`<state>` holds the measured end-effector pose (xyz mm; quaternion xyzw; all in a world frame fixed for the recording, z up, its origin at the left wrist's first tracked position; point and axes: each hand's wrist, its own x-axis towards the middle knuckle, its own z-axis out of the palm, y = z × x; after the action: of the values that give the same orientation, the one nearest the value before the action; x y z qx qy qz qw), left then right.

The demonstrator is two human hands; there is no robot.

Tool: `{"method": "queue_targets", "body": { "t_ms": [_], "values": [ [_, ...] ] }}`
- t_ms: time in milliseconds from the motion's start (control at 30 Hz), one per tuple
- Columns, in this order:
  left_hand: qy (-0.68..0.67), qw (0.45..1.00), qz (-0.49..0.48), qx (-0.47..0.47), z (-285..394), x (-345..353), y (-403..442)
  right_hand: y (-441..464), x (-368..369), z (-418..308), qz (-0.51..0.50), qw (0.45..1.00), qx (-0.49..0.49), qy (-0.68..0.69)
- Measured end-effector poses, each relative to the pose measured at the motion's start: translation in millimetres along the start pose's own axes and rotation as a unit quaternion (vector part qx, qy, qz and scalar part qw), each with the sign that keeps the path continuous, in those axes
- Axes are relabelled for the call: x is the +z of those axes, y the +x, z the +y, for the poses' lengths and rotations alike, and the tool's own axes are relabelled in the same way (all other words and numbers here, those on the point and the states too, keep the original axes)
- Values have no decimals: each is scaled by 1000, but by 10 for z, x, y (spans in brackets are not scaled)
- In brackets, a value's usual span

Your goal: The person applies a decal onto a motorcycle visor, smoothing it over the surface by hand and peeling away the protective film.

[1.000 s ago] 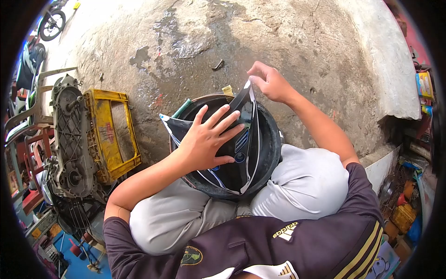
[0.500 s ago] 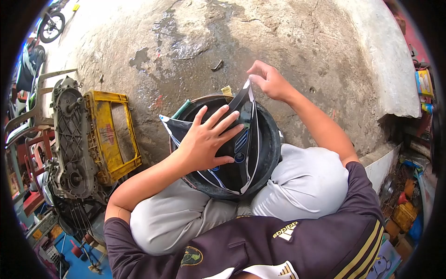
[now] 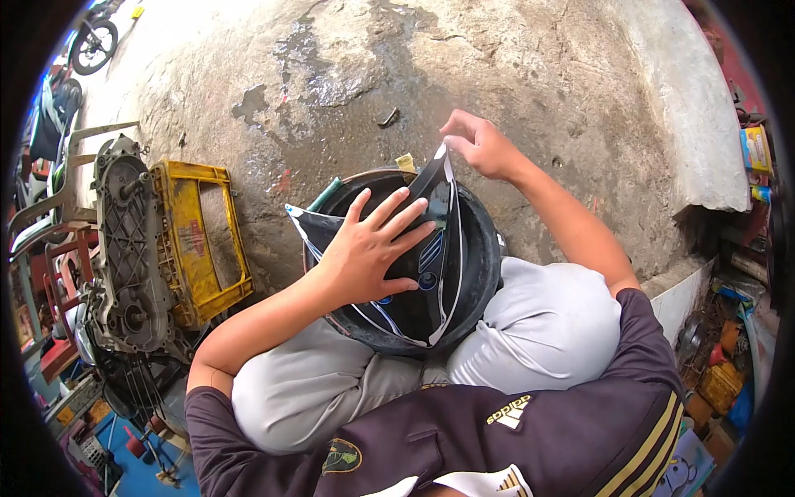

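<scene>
A black motorcycle body panel [image 3: 451,277] with white and blue stripes lies across a round black tub [image 3: 484,257] between my knees. Its two pointed arms reach up past the rim, one left and one right. My left hand [image 3: 373,244] rests flat on the panel's middle with fingers spread. At the whitish tip of the right arm is my right hand [image 3: 482,147], thumb and fingers curled together in a pinch. Whatever sits between those fingers is too small to make out. A teal stick-like piece [image 3: 323,195] leans at the tub's left rim.
To the left stand a yellow plastic crate [image 3: 195,240] and a metal engine casing [image 3: 131,248]. A small dark piece [image 3: 388,117] lies on the wet concrete floor [image 3: 563,91]. A concrete ledge [image 3: 691,132] runs along the right, beside assorted parts [image 3: 720,385].
My right hand's fingers have shifted very slightly at the panel's tip. My left hand, the panel and the tub look the same.
</scene>
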<state>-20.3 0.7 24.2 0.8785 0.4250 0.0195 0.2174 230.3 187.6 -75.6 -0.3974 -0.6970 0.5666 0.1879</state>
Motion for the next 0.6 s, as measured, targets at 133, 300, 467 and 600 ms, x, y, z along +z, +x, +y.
{"method": "queue_targets", "body": {
  "t_ms": [133, 300, 467, 600],
  "values": [
    [-1, 1000, 0, 0, -3, 1, -2, 3, -19, -42, -17, 1000, -2, 2],
    [0, 1000, -2, -1, -4, 0, -3, 0, -20, -78, -16, 1000, -1, 1],
    [4, 1000, -4, -3, 2, 0, 3, 10, -35, -101, -16, 1000, 0, -17],
    [5, 1000, -2, -2, -5, 5, 0, 16, -47, -102, -37, 999, -8, -7]
  ]
}}
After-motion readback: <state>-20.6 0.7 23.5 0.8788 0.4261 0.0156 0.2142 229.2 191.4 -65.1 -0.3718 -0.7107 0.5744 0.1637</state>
